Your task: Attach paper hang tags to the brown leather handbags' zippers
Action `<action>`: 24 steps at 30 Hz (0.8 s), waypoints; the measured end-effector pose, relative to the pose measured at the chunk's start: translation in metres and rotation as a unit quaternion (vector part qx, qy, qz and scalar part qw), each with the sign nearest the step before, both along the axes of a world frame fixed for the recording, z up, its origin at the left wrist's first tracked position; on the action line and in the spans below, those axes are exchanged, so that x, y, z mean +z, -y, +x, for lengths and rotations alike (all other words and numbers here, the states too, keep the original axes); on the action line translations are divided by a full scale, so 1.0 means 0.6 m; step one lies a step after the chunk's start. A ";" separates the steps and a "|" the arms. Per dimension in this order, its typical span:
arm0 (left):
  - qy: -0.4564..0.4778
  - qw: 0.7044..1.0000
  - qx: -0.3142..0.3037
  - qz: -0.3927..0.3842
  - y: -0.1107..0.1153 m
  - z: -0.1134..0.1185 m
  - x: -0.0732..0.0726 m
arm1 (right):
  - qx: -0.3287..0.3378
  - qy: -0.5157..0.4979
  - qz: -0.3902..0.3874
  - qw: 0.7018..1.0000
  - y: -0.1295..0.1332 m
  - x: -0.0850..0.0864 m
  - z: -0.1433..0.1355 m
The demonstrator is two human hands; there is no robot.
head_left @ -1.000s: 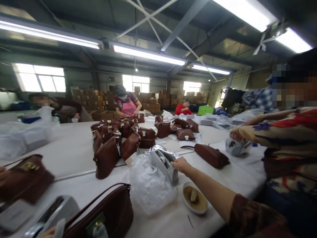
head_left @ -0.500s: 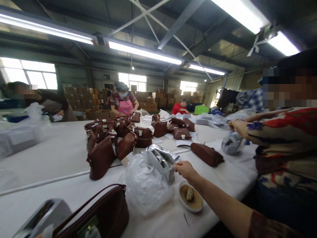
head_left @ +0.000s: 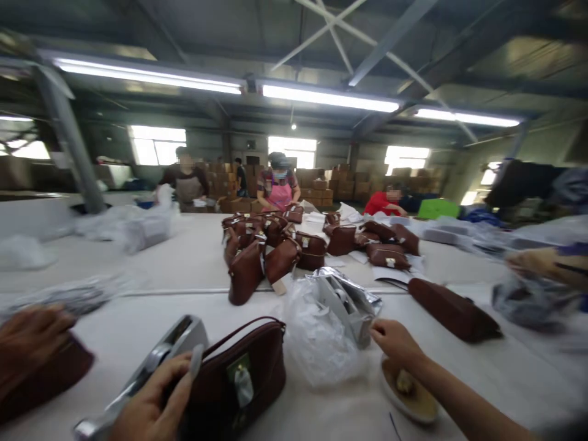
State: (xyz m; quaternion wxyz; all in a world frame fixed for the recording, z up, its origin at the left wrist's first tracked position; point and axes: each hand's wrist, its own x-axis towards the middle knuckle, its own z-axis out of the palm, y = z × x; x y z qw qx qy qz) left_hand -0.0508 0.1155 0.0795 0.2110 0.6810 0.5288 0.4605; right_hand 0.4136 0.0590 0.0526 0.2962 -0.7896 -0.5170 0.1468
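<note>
My left hand (head_left: 154,398) comes in at the bottom, thumb and fingers closed on the left end of a dark brown handbag (head_left: 257,386). A pale, blurred piece shows at its fingertips. The bag stands near me, its strap arched over the top, with a green patch and a wrapped clasp in front. Beside it is a grey tape dispenser (head_left: 184,334). My right hand (head_left: 395,340) is pinched at the near right end of a second grey dispenser (head_left: 346,309); what its fingertips hold is too small to make out. Below that hand lies a bowl (head_left: 420,407) with a wet-looking lump.
Crumpled clear plastic (head_left: 316,343) lies between my hands. Brown bags (head_left: 248,269) are piled mid-table, and one (head_left: 452,309) lies at right. Another person's hand (head_left: 37,337) is at far left, a person's arm (head_left: 546,266) at far right. Several people work across the table.
The view has swung left, so everything sits further right. My left hand and another person's hand at far left have come into view. My right hand remains by the dispenser.
</note>
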 end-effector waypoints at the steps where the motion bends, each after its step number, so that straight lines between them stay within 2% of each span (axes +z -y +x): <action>1: 0.006 0.999 -0.015 -0.033 0.006 -0.002 0.001 | 0.048 -0.004 0.005 0.999 0.003 0.006 -0.019; 3: 0.008 0.996 -0.048 -0.071 0.017 0.003 0.008 | 0.160 -0.039 0.029 0.986 0.008 0.023 -0.076; 4: 0.015 0.996 -0.041 -0.071 0.022 0.007 0.013 | 0.205 -0.059 0.041 0.976 0.009 0.034 -0.112; 8: 0.031 0.994 -0.060 -0.086 0.039 0.020 0.031 | 0.361 -0.112 0.121 0.918 0.007 0.090 -0.287; 10: 0.040 0.994 -0.066 -0.083 0.047 0.020 0.034 | 0.398 -0.133 0.152 0.895 -0.001 0.114 -0.366; 13: 0.054 0.994 -0.066 -0.068 0.053 0.018 0.031 | 0.403 -0.150 0.164 0.888 -0.016 0.135 -0.450; 17: 0.072 0.994 -0.065 -0.050 0.055 0.017 0.027 | 0.382 -0.106 0.124 0.910 -0.036 0.136 -0.495; 20: 0.087 0.993 -0.074 -0.041 0.054 0.017 0.029 | 0.356 -0.033 0.096 0.929 -0.045 0.131 -0.501; 24: 0.103 0.991 -0.074 -0.038 0.051 0.015 0.031 | 0.339 0.020 0.082 0.937 -0.051 0.131 -0.505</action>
